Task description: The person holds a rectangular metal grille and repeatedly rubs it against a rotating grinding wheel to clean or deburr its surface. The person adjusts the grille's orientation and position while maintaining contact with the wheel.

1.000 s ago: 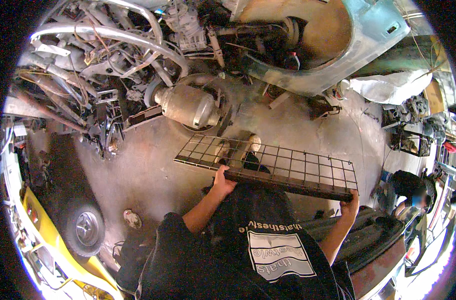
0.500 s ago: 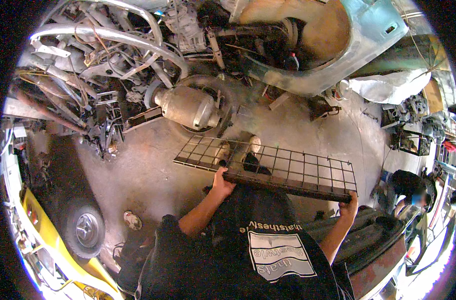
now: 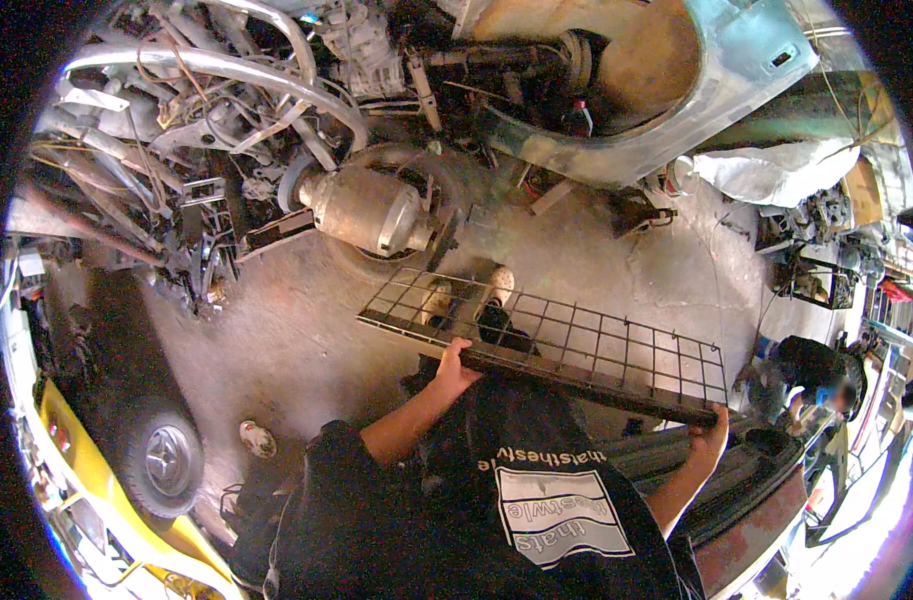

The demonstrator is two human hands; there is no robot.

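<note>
A long wire grid rack with a dark solid rail along its near edge is held out before my body, slightly tilted, its right end nearer to me. My left hand is closed on the near rail, left of the rack's middle, thumb on top. My right hand grips the near right corner; its fingers underneath are mostly hidden. Through the mesh show my light shoes on the floor.
Ahead lies a metal cylinder tank by a tyre, with piled metal parts at far left. A blue-grey car body panel stands far right. A wheel and yellow bodywork are left; another person is at right.
The rack has shifted a little to the right, and its right end has come down toward me. Both hands have moved with it, still gripping. The view has turned slightly.
</note>
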